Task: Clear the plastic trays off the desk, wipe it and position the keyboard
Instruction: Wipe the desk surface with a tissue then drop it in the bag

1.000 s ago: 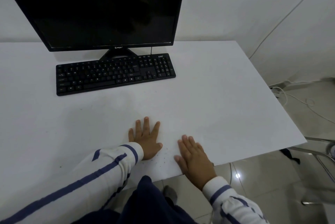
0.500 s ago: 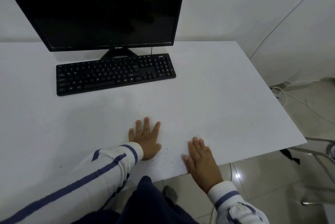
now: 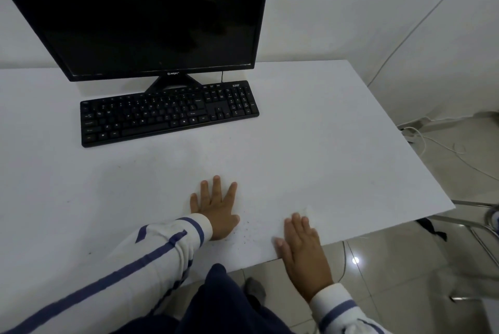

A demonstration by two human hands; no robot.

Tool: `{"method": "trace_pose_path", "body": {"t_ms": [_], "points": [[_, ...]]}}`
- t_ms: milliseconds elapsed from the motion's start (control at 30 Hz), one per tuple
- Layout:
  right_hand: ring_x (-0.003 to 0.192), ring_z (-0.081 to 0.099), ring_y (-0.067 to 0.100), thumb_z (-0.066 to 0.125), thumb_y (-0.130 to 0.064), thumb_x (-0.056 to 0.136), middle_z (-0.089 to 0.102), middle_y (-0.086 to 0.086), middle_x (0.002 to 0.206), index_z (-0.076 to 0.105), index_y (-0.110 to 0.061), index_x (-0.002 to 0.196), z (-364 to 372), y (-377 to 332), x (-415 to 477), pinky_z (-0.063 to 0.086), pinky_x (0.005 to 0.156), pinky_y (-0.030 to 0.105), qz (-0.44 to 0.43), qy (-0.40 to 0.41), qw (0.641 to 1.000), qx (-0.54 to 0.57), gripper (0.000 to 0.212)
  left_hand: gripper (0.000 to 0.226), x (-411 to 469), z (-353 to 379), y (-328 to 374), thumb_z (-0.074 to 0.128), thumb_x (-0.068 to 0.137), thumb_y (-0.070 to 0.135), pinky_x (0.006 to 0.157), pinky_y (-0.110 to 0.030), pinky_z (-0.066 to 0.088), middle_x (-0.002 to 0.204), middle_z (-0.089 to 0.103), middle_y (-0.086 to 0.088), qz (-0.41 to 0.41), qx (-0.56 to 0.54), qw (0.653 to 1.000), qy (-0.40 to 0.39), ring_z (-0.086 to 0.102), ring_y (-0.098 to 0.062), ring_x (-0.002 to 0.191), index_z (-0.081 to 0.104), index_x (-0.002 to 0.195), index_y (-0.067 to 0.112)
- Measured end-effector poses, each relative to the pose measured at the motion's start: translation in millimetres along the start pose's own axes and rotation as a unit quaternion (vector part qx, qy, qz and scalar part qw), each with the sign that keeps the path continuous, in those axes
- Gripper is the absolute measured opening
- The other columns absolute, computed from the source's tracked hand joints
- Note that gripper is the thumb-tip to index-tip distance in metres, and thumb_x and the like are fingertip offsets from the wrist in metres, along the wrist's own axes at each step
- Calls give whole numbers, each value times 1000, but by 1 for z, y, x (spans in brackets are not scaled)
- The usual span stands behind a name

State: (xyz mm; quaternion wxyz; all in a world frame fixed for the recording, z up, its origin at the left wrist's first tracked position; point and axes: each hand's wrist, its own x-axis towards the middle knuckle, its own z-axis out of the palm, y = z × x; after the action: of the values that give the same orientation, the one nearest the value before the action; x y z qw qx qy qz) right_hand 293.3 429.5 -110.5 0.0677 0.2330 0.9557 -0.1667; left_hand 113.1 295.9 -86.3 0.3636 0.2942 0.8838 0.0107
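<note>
The white desk (image 3: 310, 144) carries a black keyboard (image 3: 167, 113), which lies slightly askew right in front of the monitor stand. My left hand (image 3: 216, 206) rests flat on the desk near the front edge, fingers spread, holding nothing. My right hand (image 3: 302, 244) lies palm down at the front edge, pressing a thin white tissue (image 3: 309, 212) against the desk; only a corner of the tissue shows beyond the fingers. Dark specks (image 3: 247, 231) dot the surface between the two hands. No plastic trays are in view.
A black monitor (image 3: 151, 12) stands at the back of the desk against the white wall. White cables (image 3: 432, 144) lie on the tiled floor to the right, beside a metal chair frame (image 3: 480, 225). My dark-trousered legs are below the desk edge.
My right hand has slid to the right along the front edge of the desk with the tissue under it. The left hand and the keyboard have stayed put.
</note>
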Motion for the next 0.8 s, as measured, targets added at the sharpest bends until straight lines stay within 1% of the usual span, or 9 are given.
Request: {"method": "trace_pose_path", "body": {"t_ms": [133,200,300,367,433,567,633,700,800], "points": [[138,28,16,8,-53,98,36,-2,144,46,-21,135,8,-11,-27,10,118,26,-100,-63,991,-61,62,74,0,0,-1,31,97,44,114,-52,-12,150,-39,-6,1,0,1000,1,-33,-34,138,-23,146,31],[139,22,12,15,-48,100,42,-3,139,50,-20,131,5,8,-28,5,117,24,-108,-60,990,-70,54,74,0,0,0,30,97,44,113,-52,-13,150,-39,-6,2,2,1000,3,-33,-34,138,-23,146,31],[142,17,16,2,-62,93,33,4,147,42,-14,139,-7,31,-7,10,117,27,-42,-17,998,-47,78,73,1,1,0,30,97,44,113,-51,-13,150,-39,-6,2,5,1000,6,-33,-34,138,-23,146,31],[142,2,16,-15,-73,78,17,4,155,27,-14,146,-6,27,3,1,114,28,3,18,1000,-18,100,73,2,3,-1,29,97,44,113,-51,-12,150,-39,-7,-1,7,1000,11,-33,-34,139,-23,146,31],[142,-5,16,-17,-72,76,6,1,156,18,-16,148,-1,3,1,-9,112,27,-8,11,1000,-20,98,73,2,3,-1,30,97,44,114,-52,-12,150,-38,-7,-2,4,1000,15,-32,-34,139,-22,147,31],[129,46,17,8,-51,99,50,-1,138,56,-22,128,3,-22,-24,-4,116,23,-120,-109,985,-51,63,71,-1,3,-1,32,97,37,114,-50,-12,152,-35,-5,4,-20,999,36,-30,-32,140,-16,148,33],[121,55,14,11,-47,100,52,-7,133,62,-25,121,1,-8,-18,7,116,24,-124,-90,985,-84,60,68,-3,4,-4,34,97,29,115,-47,-12,154,-31,-4,14,-39,998,52,-29,-30,141,-9,150,34],[126,50,17,7,-52,98,38,-6,139,57,-21,128,-11,1,-3,19,114,26,-85,-50,991,-92,66,67,-5,2,-7,35,96,22,116,-45,-10,157,-25,-2,22,-52,996,65,-25,-28,143,-2,151,33],[145,14,24,-16,-68,78,11,1,153,26,-13,147,-10,-9,23,-1,112,28,-69,-39,995,-58,98,63,-12,-2,-11,33,96,17,119,-41,-6,159,-15,-2,30,-73,994,76,-18,-26,146,7,152,27]]}}
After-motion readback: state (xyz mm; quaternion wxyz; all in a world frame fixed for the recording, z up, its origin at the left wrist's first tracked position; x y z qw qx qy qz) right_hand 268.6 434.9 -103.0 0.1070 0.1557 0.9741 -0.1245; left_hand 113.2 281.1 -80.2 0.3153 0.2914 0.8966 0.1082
